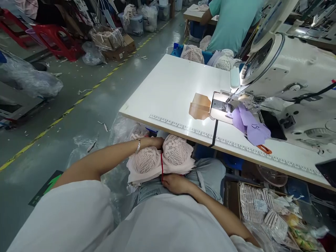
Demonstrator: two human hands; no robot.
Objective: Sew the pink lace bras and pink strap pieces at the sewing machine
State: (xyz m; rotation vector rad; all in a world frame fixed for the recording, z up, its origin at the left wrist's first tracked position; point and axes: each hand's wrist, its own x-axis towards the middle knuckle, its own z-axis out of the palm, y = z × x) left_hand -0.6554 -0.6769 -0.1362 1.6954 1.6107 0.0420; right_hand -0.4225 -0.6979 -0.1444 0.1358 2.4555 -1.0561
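Observation:
A bundle of pale pink lace bras (176, 154) lies on my lap, cups upward, just below the table's front edge. Around its middle, between the cups, runs a red string (162, 163). My left hand (156, 142) is closed at the far side of the bundle, its fingertips partly hidden. At the near side, my right hand (174, 183) is closed with the lower end of the red string at its fingers. A silver bracelet (138, 146) sits on my left wrist.
A white sewing table (168, 91) with a printed ruler stands ahead. On it are a sewing machine (288, 77), purple fabric pieces (250, 124) and orange-handled scissors (264, 149). A box of striped fabric (253, 201) is at lower right. A co-worker (233, 24) sits beyond.

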